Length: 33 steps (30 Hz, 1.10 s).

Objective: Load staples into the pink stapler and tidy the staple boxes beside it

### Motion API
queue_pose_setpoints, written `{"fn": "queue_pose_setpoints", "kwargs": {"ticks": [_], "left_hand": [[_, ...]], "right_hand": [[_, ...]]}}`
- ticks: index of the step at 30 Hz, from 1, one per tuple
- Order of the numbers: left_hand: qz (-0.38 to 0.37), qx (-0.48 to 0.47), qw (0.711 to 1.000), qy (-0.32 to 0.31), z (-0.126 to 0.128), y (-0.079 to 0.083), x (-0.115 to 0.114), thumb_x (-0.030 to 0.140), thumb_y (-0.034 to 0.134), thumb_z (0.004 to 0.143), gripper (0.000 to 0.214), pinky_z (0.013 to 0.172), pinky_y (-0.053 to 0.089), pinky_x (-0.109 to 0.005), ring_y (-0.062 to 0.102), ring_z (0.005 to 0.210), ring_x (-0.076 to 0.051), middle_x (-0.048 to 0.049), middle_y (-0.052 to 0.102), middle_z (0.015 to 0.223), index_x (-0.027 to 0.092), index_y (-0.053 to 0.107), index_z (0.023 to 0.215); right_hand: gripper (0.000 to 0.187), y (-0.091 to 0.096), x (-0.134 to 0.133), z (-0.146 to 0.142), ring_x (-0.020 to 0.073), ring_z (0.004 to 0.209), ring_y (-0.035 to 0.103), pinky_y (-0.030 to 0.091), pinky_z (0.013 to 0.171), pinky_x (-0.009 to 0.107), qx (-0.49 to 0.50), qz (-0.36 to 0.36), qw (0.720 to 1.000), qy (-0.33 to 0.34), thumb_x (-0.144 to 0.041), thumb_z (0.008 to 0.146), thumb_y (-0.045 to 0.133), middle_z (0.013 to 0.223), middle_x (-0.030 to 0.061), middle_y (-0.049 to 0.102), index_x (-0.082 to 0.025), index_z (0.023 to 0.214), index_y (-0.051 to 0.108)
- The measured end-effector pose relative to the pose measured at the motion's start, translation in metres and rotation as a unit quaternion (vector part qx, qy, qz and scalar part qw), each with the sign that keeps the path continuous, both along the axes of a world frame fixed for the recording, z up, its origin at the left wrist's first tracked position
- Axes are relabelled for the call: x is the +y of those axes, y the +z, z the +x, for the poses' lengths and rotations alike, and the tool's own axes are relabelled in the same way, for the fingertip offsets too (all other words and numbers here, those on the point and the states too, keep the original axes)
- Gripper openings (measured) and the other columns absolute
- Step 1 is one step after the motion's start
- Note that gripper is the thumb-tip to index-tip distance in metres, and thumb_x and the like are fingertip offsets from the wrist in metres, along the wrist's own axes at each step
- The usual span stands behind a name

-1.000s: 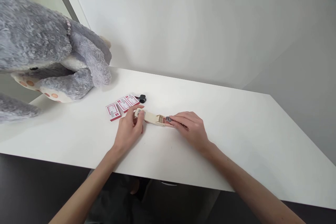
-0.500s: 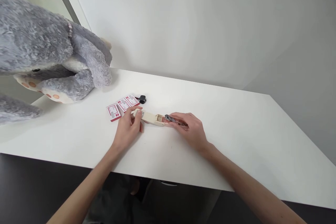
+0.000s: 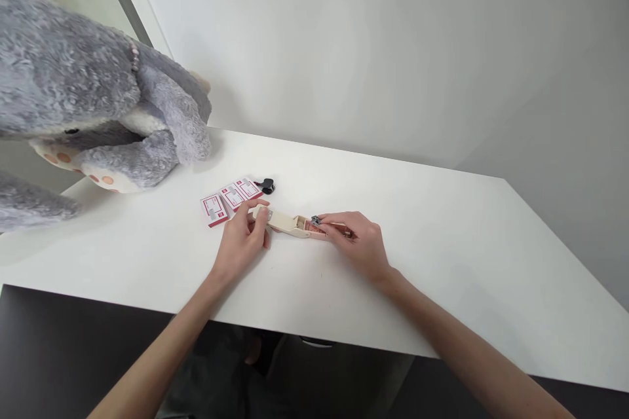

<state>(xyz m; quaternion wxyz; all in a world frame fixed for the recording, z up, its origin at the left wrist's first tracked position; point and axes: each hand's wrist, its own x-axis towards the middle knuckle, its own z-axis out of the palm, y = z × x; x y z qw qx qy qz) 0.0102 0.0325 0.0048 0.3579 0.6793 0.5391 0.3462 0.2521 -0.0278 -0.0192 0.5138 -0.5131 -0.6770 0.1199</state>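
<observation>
A cream stapler (image 3: 287,223) lies folded wide open, low over the table, its inner side partly showing. My left hand (image 3: 240,234) pinches its left end between thumb and fingers. Over the right half, my right hand (image 3: 356,234) is closed on a grey metal stapler part (image 3: 315,220). Only the tip of that part shows past my fingertips; the rest is hidden by the hand. Reddish-brown material is visible inside the open right half, under the fingers. Beyond my left hand are several red-and-white staple boxes (image 3: 230,198), with a black staple remover (image 3: 266,186) at their right end.
A large grey plush toy (image 3: 162,111) leans over the left end of the white table (image 3: 442,262). A pale wall (image 3: 368,52) rises behind the table's back edge. The front edge runs below my forearms.
My right fingers have shifted along the metal part, which now shows less past the fingertips and more of the stapler's inside is exposed. My left hand keeps its hold.
</observation>
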Motion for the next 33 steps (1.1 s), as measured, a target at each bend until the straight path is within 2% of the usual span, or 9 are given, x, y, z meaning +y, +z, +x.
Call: {"fn": "queue_pose_setpoints", "kwargs": {"ticks": [6,8,11,13,16,20,26,33], "left_hand": [[-0.008,-0.006,1.0,0.008,0.0,0.001,-0.001,0.054,0.045,0.103,0.038,0.064,0.042,-0.031,0.057,0.059,-0.02,0.0054,0.057,0.053,0.023,0.06,0.119],[-0.01,-0.009,1.0,0.01,0.001,0.002,-0.001,0.055,0.044,0.103,0.04,0.063,0.042,-0.03,0.055,0.057,-0.019,0.0051,0.056,0.054,0.022,0.062,0.118],[-0.016,-0.015,1.0,0.005,0.001,0.002,-0.001,0.055,0.043,0.102,0.042,0.061,0.042,-0.03,0.056,0.057,-0.018,0.0036,0.059,0.06,0.021,0.063,0.118],[-0.019,-0.018,1.0,-0.002,0.001,0.002,-0.001,0.054,0.044,0.102,0.042,0.061,0.042,-0.03,0.056,0.059,-0.018,0.0028,0.061,0.063,0.021,0.064,0.117],[-0.019,-0.014,1.0,-0.013,0.0,0.001,-0.001,0.055,0.045,0.102,0.042,0.062,0.041,-0.03,0.056,0.061,-0.019,0.0025,0.061,0.064,0.021,0.065,0.116],[-0.018,-0.008,0.999,-0.029,0.0,0.002,-0.002,0.055,0.045,0.103,0.041,0.064,0.041,-0.03,0.057,0.065,-0.019,0.002,0.063,0.066,0.022,0.067,0.114],[-0.018,0.008,0.999,-0.046,0.0,0.004,-0.003,0.055,0.045,0.102,0.042,0.065,0.042,-0.029,0.058,0.066,-0.019,0.0014,0.066,0.069,0.022,0.069,0.114],[-0.013,0.037,0.997,-0.063,0.001,0.006,-0.005,0.054,0.047,0.1,0.041,0.058,0.033,-0.028,0.046,0.058,-0.016,0.0045,0.049,0.059,0.023,0.072,0.111]], "right_hand": [[0.021,0.007,0.002,0.012,0.0203,0.103,0.077,0.066,0.072,0.03,0.015,-0.078,0.99,0.12,-0.027,0.103,0.06,0.115,0.0047,0.081,-0.027,0.115,0.077],[0.021,0.012,0.003,0.016,0.0197,0.104,0.076,0.065,0.073,0.029,0.0,-0.084,0.983,0.164,-0.026,0.102,0.061,0.117,0.0045,0.08,-0.028,0.117,0.077],[0.021,0.019,0.003,0.022,0.0169,0.093,0.076,0.065,0.082,0.032,-0.021,-0.102,0.97,0.22,-0.024,0.101,0.064,0.114,0.0024,0.081,-0.028,0.116,0.078],[0.021,0.023,0.002,0.024,0.0152,0.086,0.076,0.064,0.084,0.032,-0.023,-0.129,0.963,0.237,-0.024,0.101,0.064,0.114,0.0008,0.081,-0.03,0.115,0.078],[0.017,0.026,0.002,0.026,0.0159,0.088,0.076,0.064,0.083,0.032,-0.013,-0.149,0.957,0.249,-0.024,0.099,0.067,0.115,0.0011,0.08,-0.03,0.11,0.079],[0.011,0.025,0.002,0.027,0.0198,0.097,0.075,0.063,0.086,0.034,-0.008,-0.138,0.952,0.274,-0.023,0.096,0.073,0.112,0.0039,0.078,-0.028,0.103,0.079],[0.014,0.028,0.002,0.03,0.021,0.103,0.071,0.059,0.093,0.038,-0.027,-0.134,0.94,0.311,-0.021,0.094,0.077,0.115,0.0052,0.074,-0.028,0.106,0.077],[0.01,0.034,-0.001,0.033,0.0195,0.102,0.068,0.058,0.094,0.038,-0.035,-0.163,0.916,0.365,-0.023,0.096,0.077,0.113,0.0063,0.069,-0.026,0.105,0.075]]}}
